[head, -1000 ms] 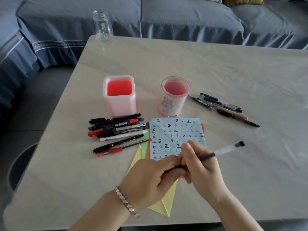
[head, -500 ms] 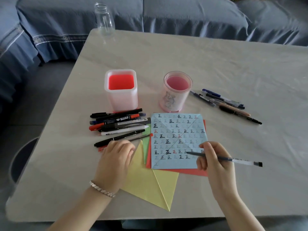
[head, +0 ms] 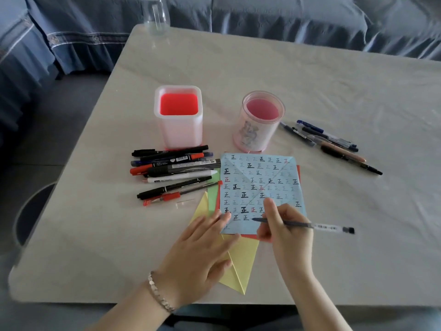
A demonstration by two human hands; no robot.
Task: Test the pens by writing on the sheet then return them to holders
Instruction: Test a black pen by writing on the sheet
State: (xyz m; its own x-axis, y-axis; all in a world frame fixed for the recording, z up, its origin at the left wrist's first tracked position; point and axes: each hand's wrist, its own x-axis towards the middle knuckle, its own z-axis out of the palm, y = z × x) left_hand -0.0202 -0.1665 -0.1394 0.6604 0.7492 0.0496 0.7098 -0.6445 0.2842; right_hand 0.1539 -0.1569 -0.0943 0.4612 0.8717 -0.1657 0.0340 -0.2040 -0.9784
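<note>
Here we are at the writing step. The right hand [head: 284,228] pinches the clear-barrelled pen [head: 329,227] low on its dark grip, thumb and fingers curled round it. The barrel slants off to the right, so the tip lands on the blue sheet [head: 260,180] near its lower edge, just beside the last characters in the grid. We judge that to be the next free spot.

The left hand [head: 200,252] lies flat, fingers straight and close together. Its fingertips sit on the sheet's lower left corner and its palm covers the yellow paper [head: 242,263] beneath. We read that as a hold-down, so the stack won't slide under the stroke. A red paper [head: 298,173] peeks out from under the blue one.

The square holder [head: 179,125] and the round holder [head: 261,125] stand just behind the sheet, handy for the return, and we see no pens in either. On the table [head: 334,80], markers [head: 176,167] lie piled in front of the square holder. Loose pens [head: 331,144] lie to the right of the round one. Which pile is already tested, we can't tell. A glass bottle [head: 156,15] stands at the far edge, well apart from all this.
</note>
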